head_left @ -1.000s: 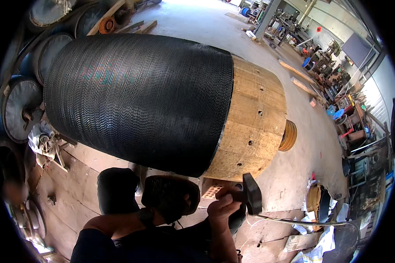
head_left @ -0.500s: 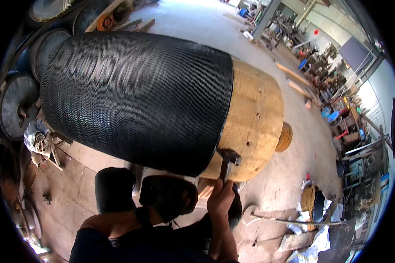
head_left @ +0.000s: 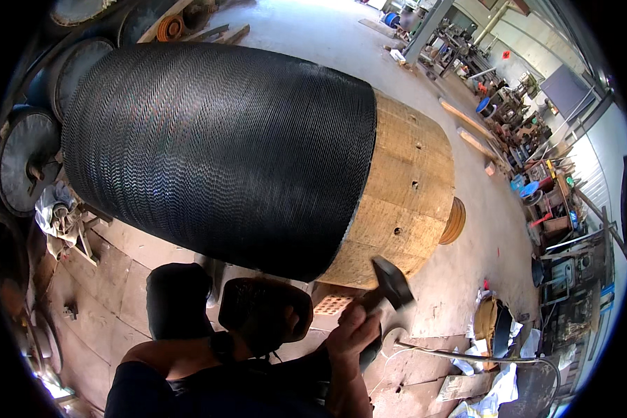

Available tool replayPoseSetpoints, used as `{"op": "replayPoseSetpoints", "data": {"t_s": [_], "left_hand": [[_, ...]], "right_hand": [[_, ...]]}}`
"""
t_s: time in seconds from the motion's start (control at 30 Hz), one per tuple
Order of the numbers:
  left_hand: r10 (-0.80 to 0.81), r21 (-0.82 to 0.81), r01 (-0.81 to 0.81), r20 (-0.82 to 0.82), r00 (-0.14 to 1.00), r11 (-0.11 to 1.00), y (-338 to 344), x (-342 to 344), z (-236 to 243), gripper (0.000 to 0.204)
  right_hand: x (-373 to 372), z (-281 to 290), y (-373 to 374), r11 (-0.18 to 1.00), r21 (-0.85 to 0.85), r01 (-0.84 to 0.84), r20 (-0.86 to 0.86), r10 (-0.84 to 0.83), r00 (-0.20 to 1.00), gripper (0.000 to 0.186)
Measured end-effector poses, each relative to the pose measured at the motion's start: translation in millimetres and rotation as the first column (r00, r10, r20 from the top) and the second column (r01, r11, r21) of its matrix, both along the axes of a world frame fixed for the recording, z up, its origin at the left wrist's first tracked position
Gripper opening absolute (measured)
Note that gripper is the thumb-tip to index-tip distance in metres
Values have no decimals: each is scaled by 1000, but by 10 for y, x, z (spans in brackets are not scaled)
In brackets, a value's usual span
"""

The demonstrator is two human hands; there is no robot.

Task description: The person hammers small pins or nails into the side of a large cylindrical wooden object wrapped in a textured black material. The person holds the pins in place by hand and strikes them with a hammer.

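Observation:
A large barrel-shaped roller (head_left: pixel 223 160) with a black, finely ridged surface lies across the view. Its right end is a bare wooden section (head_left: pixel 411 167) with several small dark holes. My right hand (head_left: pixel 354 331) is closed round the handle of a hammer. The dark hammer head (head_left: pixel 393 284), slightly blurred, is at the near lower edge of the wood; I cannot tell whether it touches. My left hand (head_left: pixel 280 329) is in deep shadow below the roller, past a dark wristband (head_left: pixel 223 345). Its fingers, and anything in them, are too dark to make out.
A ringed wooden hub (head_left: pixel 454 221) juts from the roller's right end. Below the roller is a perforated brick (head_left: pixel 332 304). Dark round drums (head_left: pixel 28 160) are stacked at left. Wooden beams (head_left: pixel 477 144) lie on the floor at right, near cluttered tools; a bent rod (head_left: pixel 481 352) stretches lower right.
My right hand has drawn the hammer back toward me and its head has swung right, away from the black edge. The view has shifted slightly. My left hand stays about where it was.

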State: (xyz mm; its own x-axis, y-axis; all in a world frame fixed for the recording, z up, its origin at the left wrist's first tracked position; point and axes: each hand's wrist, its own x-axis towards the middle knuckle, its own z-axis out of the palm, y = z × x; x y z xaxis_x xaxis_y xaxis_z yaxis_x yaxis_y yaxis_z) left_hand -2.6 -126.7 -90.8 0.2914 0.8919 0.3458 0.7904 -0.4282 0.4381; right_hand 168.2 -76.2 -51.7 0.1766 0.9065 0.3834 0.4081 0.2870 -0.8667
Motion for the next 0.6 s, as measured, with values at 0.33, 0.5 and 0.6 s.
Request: {"op": "replayPoseSetpoints", "data": {"t_s": [0.33,0.5,0.6], "left_hand": [[-81,353,39,106,991,935,514,-258,459,38],[239,587,-156,-66,969,794,1034,-499,892,48],[308,705,-167,-75,949,689,1431,-663,918,45]], "right_hand": [[-27,-14,117,998,67,19,147,-29,989,20],[-10,-131,280,999,-12,45,273,-40,961,21],[-7,54,178,999,-19,-36,201,39,979,23]]}}
